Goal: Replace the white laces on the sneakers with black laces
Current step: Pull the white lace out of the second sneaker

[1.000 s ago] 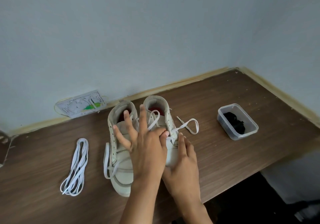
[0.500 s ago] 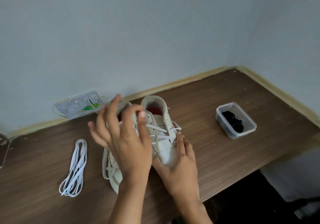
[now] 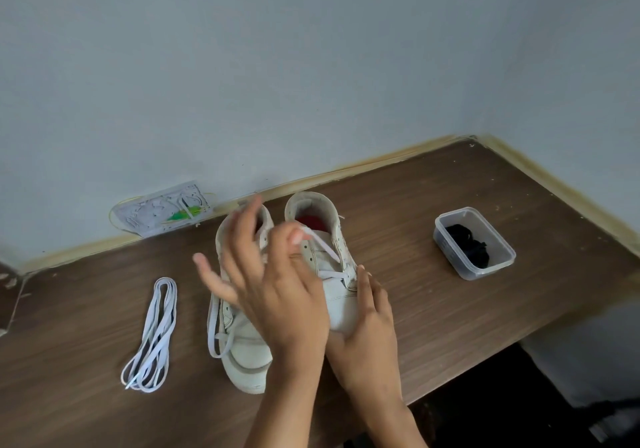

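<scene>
White sneakers (image 3: 341,295) with red insoles, white laces (image 3: 152,337), black laces (image 3: 467,245), brown wood-grain table (image 3: 433,309).

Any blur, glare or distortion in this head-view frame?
Head view: left hand motion-blurred at the fingers; right hand and sneakers fairly sharp; wide-angle bends the table edge; soft, even light, no glare.
</scene>
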Tool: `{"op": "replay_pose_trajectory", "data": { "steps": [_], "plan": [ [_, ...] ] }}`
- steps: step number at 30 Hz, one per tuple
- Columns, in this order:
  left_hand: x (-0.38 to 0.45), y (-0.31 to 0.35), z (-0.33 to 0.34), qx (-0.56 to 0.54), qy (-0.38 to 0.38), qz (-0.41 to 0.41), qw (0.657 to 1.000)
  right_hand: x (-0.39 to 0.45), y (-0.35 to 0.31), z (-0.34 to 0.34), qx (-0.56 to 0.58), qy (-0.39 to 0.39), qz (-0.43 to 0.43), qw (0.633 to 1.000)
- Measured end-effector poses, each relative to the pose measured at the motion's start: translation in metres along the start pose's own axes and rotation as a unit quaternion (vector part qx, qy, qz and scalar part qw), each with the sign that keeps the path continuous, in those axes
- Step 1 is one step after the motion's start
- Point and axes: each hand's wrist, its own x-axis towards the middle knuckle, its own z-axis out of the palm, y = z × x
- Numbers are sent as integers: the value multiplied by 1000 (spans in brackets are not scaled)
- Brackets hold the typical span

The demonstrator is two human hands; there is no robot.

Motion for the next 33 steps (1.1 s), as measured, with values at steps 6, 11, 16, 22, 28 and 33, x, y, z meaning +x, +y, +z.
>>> {"op": "replay_pose_trajectory", "data": {
  "steps": [6, 11, 16, 22, 28, 33],
  "plan": [
    [6, -1, -5, -35, 12, -56, 998, 1, 1, 2, 0, 4, 3, 1000],
    [-2, -10, 3, 85, -213, 68, 971, 1, 1, 1, -10, -2, -4, 1000],
    [-4, -15, 6, 131, -234, 67, 961, 1, 2, 3, -9, 2, -6, 1000],
    [-2, -18, 4, 107, -213, 91, 967, 2, 3, 3, -6, 12, -7, 1000],
    [-7, -10, 0, 58, -120, 99, 986, -1, 0, 5, 0, -14, -21, 1000],
    [-7, -10, 1, 75, -156, 60, 983, 0, 2, 5, 13, -14, -7, 1000]
  ]
}}
